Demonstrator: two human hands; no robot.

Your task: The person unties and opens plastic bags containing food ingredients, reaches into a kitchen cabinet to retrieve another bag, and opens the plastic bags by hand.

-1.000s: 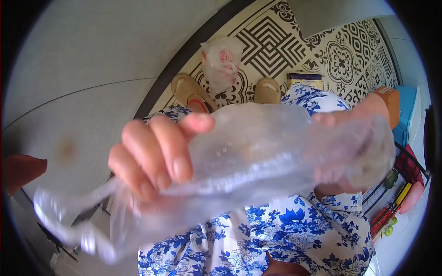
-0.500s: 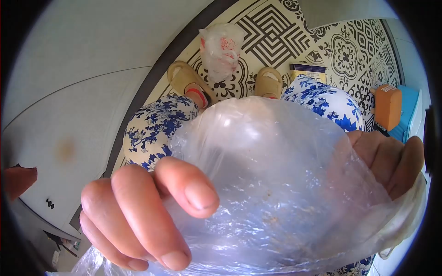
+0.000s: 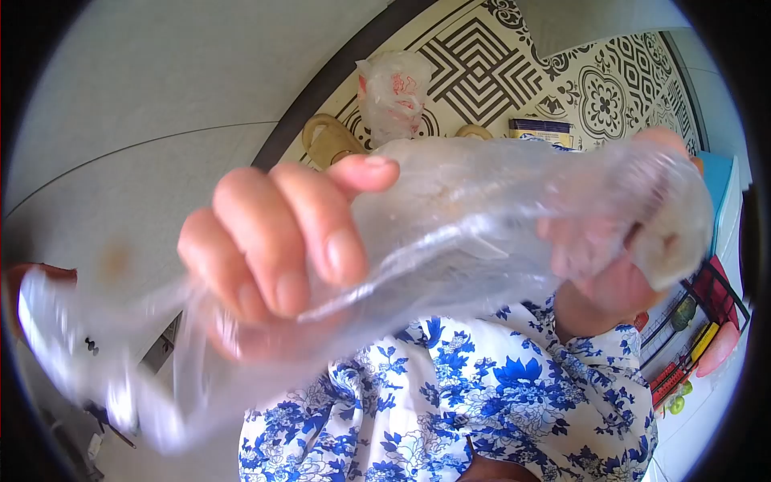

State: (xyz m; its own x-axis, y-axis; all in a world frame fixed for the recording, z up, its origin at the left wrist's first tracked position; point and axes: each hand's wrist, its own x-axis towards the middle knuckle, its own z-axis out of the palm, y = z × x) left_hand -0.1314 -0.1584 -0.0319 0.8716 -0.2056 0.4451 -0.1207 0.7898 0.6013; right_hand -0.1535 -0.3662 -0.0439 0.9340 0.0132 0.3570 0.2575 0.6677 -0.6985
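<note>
A large clear plastic bag (image 3: 450,233) stretches between both hands, raised in front of the floral clothing. My left hand (image 3: 273,241) curls its fingers over the bag's left part, with a loose, blurred end trailing to the lower left. At the right, my right hand (image 3: 602,249) is seen partly through the film, its fingers closed around bunched plastic. Small brownish specks show on the bag.
A white bag with red print (image 3: 395,92) lies on the patterned mat (image 3: 482,68) near tan slippers (image 3: 329,140). A dark-edged packet (image 3: 542,128) is beside them. At right are a blue box (image 3: 720,189) and a basket holding colourful items (image 3: 679,365).
The bag has risen and narrowed into a slanting band between the hands. My left hand has moved up and slightly right; the right hand is now behind the film. More floral clothing shows below.
</note>
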